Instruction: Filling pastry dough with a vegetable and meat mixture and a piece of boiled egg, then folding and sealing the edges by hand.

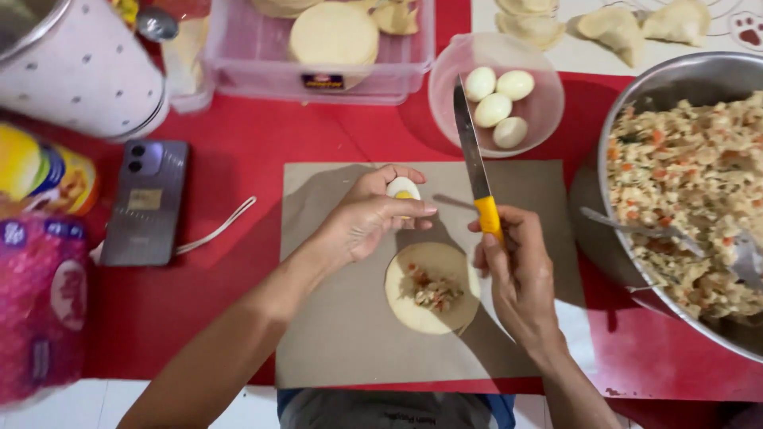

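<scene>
My left hand [367, 220] holds a cut piece of boiled egg [403, 189], yolk showing, above the brown board [334, 318]. My right hand [518, 270] grips a knife [474, 159] by its yellow handle, the blade pointing away over the board toward the egg bowl. Between the hands lies a round dough disc [413, 310] with a small heap of chopped filling [433, 290] on it.
A clear pink bowl [540, 119] with several peeled eggs sits behind the board. A large metal bowl [636, 111] of mixed filling with a fork is at right. A phone [147, 202], a dough-disc container [318, 67], folded pastries [612, 28] and packets [40, 310] surround the red table.
</scene>
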